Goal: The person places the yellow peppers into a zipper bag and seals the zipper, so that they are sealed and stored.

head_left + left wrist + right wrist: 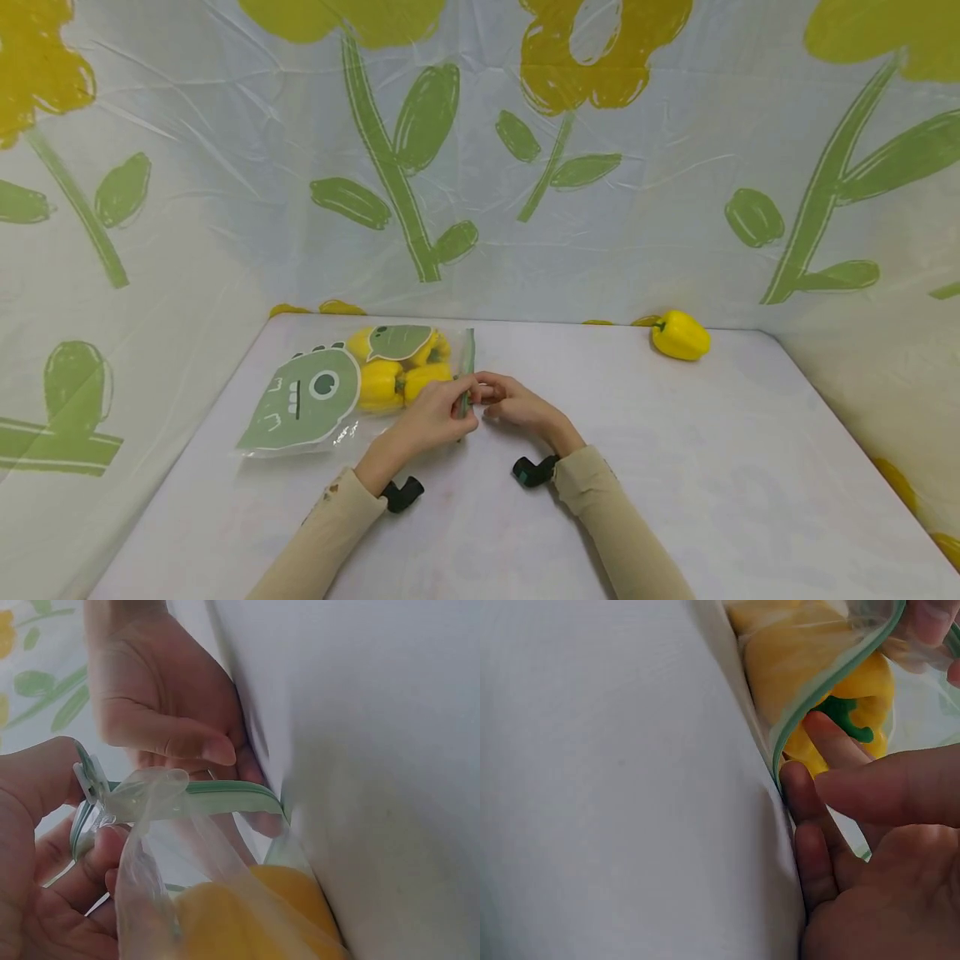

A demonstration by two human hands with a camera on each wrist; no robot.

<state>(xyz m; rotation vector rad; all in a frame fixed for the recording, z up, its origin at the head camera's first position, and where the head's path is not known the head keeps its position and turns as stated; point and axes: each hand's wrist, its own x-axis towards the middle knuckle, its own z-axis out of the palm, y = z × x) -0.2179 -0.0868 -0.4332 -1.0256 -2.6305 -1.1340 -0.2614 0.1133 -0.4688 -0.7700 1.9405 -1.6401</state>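
Observation:
A clear zip bag [281, 417] with a green cartoon print lies on the table's left half. Several yellow bell peppers [380, 386] show through its plastic. My left hand [437, 414] pinches the bag's mouth by the white zip slider [90, 784]. Close beside it, my right hand [521, 407] has its fingers at the opening. In the right wrist view its index finger reaches past the green zip strip [832, 679], near a pepper's green stem [844, 716]; the thumb stays apart from the plastic. The left wrist view shows the mouth parted.
Another yellow bell pepper [681, 336] lies at the table's back right. The white table [712, 483] is bounded by a hanging sheet [600, 250] printed with flowers. A black camera sits at each wrist.

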